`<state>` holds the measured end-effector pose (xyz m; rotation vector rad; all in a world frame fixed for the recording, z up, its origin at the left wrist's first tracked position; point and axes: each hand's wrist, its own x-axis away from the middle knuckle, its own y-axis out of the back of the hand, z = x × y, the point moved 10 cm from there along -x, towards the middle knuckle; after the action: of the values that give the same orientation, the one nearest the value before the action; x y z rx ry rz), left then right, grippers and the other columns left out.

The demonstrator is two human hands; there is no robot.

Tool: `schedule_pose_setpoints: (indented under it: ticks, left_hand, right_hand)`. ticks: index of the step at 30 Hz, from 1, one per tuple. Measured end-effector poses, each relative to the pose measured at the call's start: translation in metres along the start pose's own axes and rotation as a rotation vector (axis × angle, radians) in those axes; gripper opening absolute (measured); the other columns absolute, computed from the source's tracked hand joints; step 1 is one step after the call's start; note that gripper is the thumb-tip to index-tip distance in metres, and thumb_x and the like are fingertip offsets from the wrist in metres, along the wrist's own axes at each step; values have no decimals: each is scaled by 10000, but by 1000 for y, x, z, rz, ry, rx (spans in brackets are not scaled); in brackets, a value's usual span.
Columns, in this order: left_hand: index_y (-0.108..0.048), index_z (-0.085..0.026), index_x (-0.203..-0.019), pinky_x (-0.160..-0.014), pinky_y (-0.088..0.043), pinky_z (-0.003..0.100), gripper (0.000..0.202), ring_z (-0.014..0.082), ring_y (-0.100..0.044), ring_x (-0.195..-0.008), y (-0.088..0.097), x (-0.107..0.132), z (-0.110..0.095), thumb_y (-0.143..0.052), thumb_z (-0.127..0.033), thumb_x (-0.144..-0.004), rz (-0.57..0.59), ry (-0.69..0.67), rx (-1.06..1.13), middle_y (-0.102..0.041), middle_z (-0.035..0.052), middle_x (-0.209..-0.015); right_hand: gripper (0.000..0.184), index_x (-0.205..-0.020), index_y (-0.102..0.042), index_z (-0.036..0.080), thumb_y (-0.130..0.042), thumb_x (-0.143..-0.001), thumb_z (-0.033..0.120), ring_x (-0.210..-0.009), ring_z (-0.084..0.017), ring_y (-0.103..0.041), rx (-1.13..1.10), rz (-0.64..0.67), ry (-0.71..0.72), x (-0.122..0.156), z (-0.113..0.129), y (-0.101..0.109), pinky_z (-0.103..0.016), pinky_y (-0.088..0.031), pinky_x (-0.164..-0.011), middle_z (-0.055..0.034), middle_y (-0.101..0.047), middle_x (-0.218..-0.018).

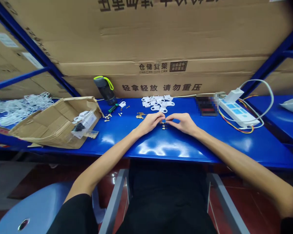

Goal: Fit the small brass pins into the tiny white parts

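My left hand (151, 122) and my right hand (183, 122) meet fingertip to fingertip above the blue table. The fingers of each are pinched together; whatever sits between them is too small and too covered to make out. Just below the fingertips lie small metal pieces with white parts (164, 126), set in a short column. Left of my left hand is a little heap of brass-coloured metal pieces (140, 115). Beyond both hands spreads a pile of white plastic parts (157, 102), each with a ring-shaped end.
An open cardboard box (51, 138) holding bagged parts stands at left, near white cords (24, 105). Behind are a dark bottle (104, 91), a green-handled screwdriver (113, 108) and small loose pieces (107, 117). A power strip (238, 112) with looping cables occupies the right.
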<state>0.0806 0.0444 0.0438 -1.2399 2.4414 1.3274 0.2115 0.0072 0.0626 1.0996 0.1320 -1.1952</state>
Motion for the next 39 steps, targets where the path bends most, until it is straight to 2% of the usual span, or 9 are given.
schedule_pose_setpoints:
  ticks: [6, 14, 18, 26, 29, 33, 39]
  left_hand:
    - [-748, -186, -1159, -653, -516, 233, 322, 95, -600, -570, 2, 1, -2, -632, -465, -1048, -21, 38, 135, -750, 10, -893]
    - [-772, -182, -1243, -606, -559, 225, 396, 88, -630, -574, 5, 3, 0, -701, -488, -1002, -53, 43, 179, -798, 69, -1092]
    - [-813, -200, -1171, -596, -566, 235, 348, 92, -640, -553, 10, 4, 4, -699, -482, -1001, -104, 39, 153, -815, 66, -1114]
    - [-847, -191, -1033, -592, -582, 253, 328, 117, -660, -556, 19, 4, 11, -753, -495, -949, -195, 115, 156, -834, 50, -1009]
    - [-851, -188, -1003, -643, -592, 266, 329, 155, -718, -675, 24, 4, 12, -767, -500, -938, -224, 118, 136, -835, 57, -1006]
    - [-859, -223, -1009, -797, -577, 298, 257, 196, -748, -884, 26, 3, 4, -760, -456, -967, -220, 26, 1, -838, 48, -995]
    - [-844, -230, -1068, -847, -539, 319, 216, 188, -707, -870, 22, 4, -7, -732, -403, -1004, -196, -91, -81, -835, 37, -1018]
  right_hand:
    - [116, -935, -800, 250, -694, -972, 281, -868, -233, -806, 4, -97, 16, 0, 0, 9, -359, -648, -839, -31, -841, -963]
    - [105, -930, -788, 248, -691, -969, 250, -886, -237, -805, 17, -138, 36, 1, 5, 16, -372, -652, -848, -34, -836, -967]
    - [106, -945, -783, 238, -681, -972, 235, -896, -240, -804, 18, -142, 66, 1, 8, 17, -380, -650, -856, -44, -834, -978]
    - [106, -941, -780, 259, -680, -973, 248, -898, -235, -795, 22, -126, 32, 0, 6, 16, -375, -639, -868, -27, -830, -971]
    - [90, -961, -788, 252, -698, -967, 263, -874, -234, -781, 11, -131, -6, 0, 3, 18, -373, -624, -851, -30, -823, -963]
    - [84, -953, -798, 243, -764, -932, 317, -823, -233, -751, -9, -155, -91, 0, -6, 23, -378, -604, -819, -33, -808, -932]
    - [180, -953, -801, 241, -819, -890, 408, -788, -231, -728, -83, -174, -180, 1, -18, 24, -386, -603, -795, -28, -803, -890]
